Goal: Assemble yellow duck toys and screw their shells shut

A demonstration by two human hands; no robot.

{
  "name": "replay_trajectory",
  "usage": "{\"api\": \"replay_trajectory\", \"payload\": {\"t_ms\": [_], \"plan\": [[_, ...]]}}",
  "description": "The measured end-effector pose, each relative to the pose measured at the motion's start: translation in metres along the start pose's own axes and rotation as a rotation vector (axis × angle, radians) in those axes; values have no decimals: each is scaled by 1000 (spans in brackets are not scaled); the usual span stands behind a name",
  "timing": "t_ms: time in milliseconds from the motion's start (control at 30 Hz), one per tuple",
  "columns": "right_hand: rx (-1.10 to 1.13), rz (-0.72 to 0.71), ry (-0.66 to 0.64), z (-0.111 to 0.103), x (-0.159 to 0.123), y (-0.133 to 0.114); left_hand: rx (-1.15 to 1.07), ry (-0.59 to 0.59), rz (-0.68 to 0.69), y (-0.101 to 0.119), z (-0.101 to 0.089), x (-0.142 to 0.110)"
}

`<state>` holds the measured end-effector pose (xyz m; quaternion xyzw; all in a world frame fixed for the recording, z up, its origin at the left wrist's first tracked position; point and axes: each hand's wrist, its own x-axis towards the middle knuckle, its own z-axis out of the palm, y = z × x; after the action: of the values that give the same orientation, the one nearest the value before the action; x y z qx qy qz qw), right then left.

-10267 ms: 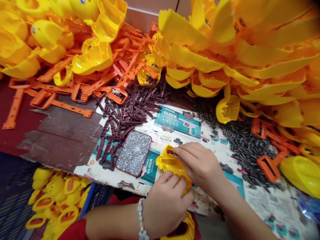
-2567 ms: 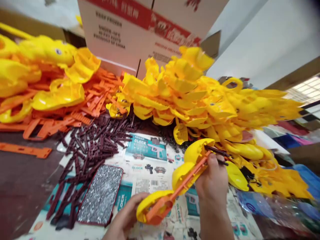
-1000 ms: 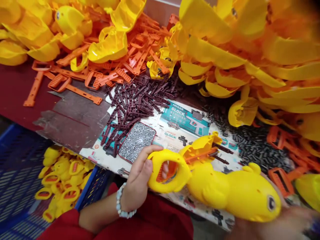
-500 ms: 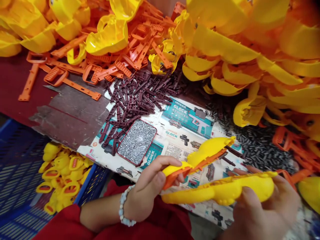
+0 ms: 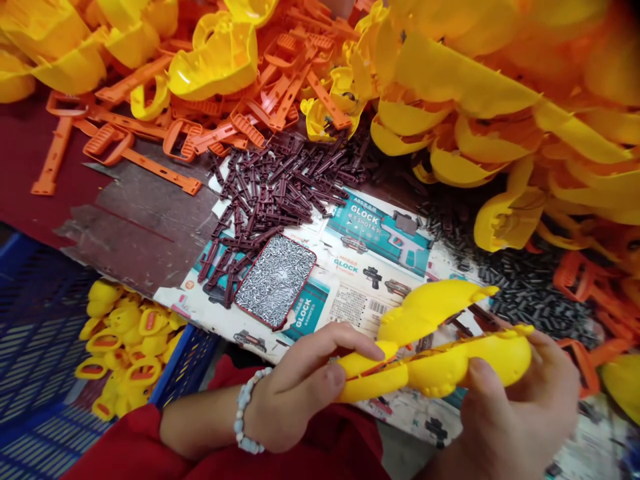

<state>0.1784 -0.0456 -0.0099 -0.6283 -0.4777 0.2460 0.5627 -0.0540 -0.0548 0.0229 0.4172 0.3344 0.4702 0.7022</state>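
While my left hand [image 5: 300, 393] curls closed around one end of a yellow plastic toy shell [image 5: 440, 367], my right hand [image 5: 520, 407] grips its other end, fingers wrapped firmly.

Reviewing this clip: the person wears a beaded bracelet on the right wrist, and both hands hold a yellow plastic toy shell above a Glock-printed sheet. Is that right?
Not quite: the head view shows the beaded bracelet on the left wrist, not the right. The rest stands: the left hand and right hand hold the yellow plastic toy shell above the Glock-printed sheet.
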Motion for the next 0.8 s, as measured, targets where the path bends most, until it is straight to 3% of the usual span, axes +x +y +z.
{"api": "replay_trajectory", "payload": {"t_ms": [500,633,733,800], "plan": [[-8,-24,21,4,3,-5,39,-7,23,-6,-1,-3],[-86,-46,51,9,3,-10,267,8,128,-13,-3,-1],[-79,-69,0,16,7,-10,481,109,222,-23,-4,0],[-88,-149,85,21,7,-9,536,178,299,-31,-4,-1]]}}
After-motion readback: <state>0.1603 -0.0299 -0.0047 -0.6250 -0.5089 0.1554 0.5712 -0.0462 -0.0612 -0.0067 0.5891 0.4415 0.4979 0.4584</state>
